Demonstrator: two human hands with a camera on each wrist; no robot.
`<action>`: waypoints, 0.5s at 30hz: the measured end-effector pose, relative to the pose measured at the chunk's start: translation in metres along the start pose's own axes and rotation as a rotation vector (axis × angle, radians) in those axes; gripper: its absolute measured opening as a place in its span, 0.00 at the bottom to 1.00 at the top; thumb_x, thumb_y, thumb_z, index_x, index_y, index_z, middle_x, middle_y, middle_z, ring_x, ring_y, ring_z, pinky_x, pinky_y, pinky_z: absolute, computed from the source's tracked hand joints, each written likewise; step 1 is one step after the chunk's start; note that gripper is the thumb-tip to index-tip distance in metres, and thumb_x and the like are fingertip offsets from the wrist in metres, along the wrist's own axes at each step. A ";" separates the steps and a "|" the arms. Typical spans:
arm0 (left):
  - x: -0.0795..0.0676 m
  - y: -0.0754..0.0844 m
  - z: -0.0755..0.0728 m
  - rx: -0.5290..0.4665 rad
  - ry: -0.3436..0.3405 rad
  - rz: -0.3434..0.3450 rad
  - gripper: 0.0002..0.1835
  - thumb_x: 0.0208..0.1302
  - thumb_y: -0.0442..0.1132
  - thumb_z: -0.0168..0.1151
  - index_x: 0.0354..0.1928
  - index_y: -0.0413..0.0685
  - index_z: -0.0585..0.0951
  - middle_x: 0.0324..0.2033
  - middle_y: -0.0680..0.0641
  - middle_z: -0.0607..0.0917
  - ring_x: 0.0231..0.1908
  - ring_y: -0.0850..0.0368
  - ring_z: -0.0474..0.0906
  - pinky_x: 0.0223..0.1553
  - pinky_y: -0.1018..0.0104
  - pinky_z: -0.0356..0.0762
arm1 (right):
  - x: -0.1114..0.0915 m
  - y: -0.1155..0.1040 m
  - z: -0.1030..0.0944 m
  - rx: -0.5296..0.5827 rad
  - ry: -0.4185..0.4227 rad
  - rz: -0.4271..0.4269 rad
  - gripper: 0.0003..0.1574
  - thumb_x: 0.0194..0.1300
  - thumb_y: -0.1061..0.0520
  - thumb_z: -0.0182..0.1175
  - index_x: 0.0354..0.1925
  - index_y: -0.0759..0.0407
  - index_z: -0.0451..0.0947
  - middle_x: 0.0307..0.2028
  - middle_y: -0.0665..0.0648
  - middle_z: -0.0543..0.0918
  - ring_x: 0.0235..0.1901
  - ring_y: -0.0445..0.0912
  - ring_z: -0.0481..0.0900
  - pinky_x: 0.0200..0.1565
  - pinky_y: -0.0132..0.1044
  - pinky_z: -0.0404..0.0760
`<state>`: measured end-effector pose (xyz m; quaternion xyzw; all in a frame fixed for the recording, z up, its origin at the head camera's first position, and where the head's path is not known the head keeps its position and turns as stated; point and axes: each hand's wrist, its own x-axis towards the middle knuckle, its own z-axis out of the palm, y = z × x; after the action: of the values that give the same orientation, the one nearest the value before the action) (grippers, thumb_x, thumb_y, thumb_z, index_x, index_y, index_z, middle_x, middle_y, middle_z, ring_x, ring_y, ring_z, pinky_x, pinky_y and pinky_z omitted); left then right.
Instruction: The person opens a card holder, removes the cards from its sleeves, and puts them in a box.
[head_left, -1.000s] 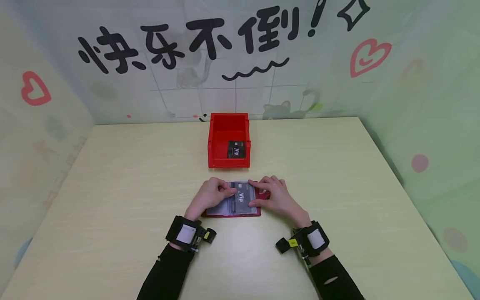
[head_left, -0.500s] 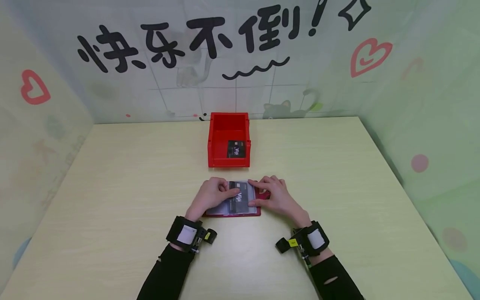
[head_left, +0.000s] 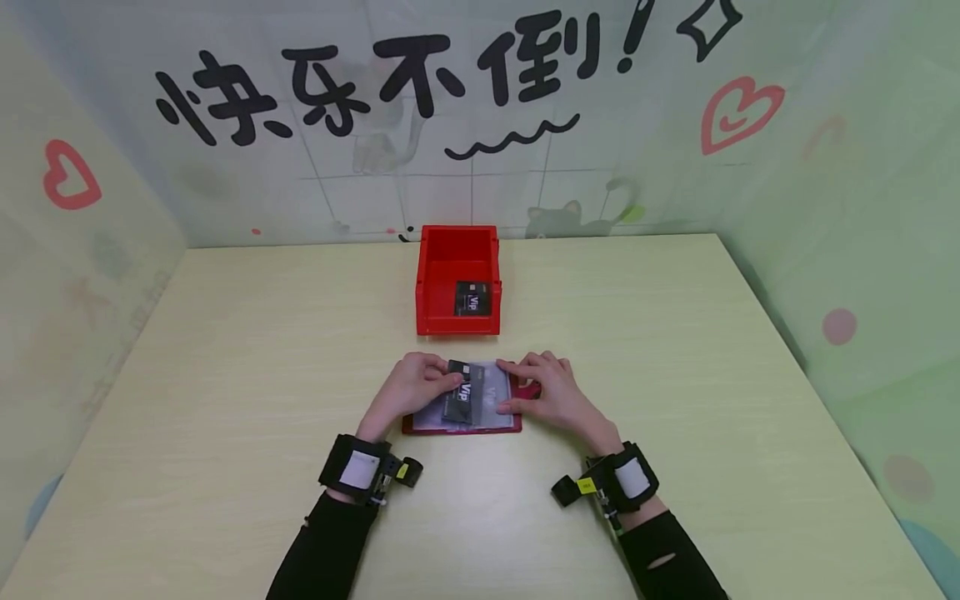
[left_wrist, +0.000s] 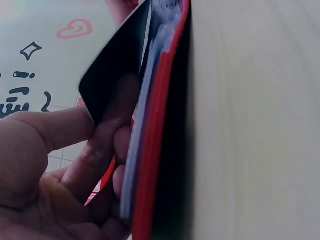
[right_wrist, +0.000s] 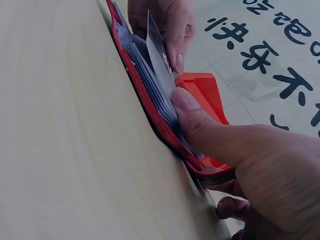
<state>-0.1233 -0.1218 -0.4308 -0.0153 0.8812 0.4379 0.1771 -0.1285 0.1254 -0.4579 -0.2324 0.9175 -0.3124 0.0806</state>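
Observation:
A red card holder (head_left: pixel 461 432) lies spread on the table, its clear plastic sleeves (head_left: pixel 495 387) facing up. My left hand (head_left: pixel 416 387) pinches a black VIP card (head_left: pixel 456 406) between thumb and fingers. That card is partly out of a sleeve on the right page, tilted up, its right part still under the clear plastic. In the left wrist view the dark card (left_wrist: pixel 117 65) stands away from the stacked sleeves. My right hand (head_left: pixel 551 392) grips the holder's right edge, thumb on the sleeves in the right wrist view, fingers (right_wrist: pixel 232 207) beneath the red cover.
Behind the holder stands a red bin (head_left: pixel 457 325) with another black VIP card (head_left: pixel 472 298) inside. The pale wooden table (head_left: pixel 262 375) meets printed fabric walls at its back and sides.
My left hand has drawn the VIP card leftward, from lying flat in its sleeve to sticking partly out and tilted. The right hand keeps its hold on the card holder.

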 end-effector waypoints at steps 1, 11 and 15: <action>-0.001 0.000 0.000 -0.002 0.004 -0.004 0.19 0.68 0.44 0.66 0.53 0.38 0.82 0.40 0.40 0.91 0.40 0.53 0.81 0.38 0.69 0.73 | 0.000 0.000 0.000 -0.003 -0.002 -0.001 0.43 0.55 0.43 0.75 0.67 0.48 0.75 0.47 0.55 0.80 0.55 0.52 0.69 0.56 0.49 0.62; -0.004 0.001 -0.006 -0.021 0.045 -0.057 0.18 0.70 0.40 0.63 0.55 0.34 0.82 0.45 0.37 0.89 0.40 0.51 0.81 0.37 0.69 0.76 | 0.000 -0.001 -0.002 0.009 -0.009 0.012 0.42 0.55 0.44 0.75 0.67 0.46 0.76 0.48 0.55 0.80 0.56 0.52 0.69 0.57 0.50 0.62; -0.003 0.001 -0.011 -0.003 0.042 -0.088 0.19 0.70 0.40 0.64 0.56 0.34 0.81 0.47 0.36 0.88 0.41 0.51 0.81 0.40 0.67 0.79 | 0.000 -0.001 -0.001 0.010 -0.008 0.011 0.42 0.55 0.44 0.75 0.67 0.47 0.76 0.48 0.56 0.81 0.56 0.52 0.70 0.58 0.50 0.63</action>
<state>-0.1238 -0.1301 -0.4231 -0.0636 0.8826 0.4308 0.1774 -0.1287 0.1257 -0.4564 -0.2282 0.9168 -0.3158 0.0871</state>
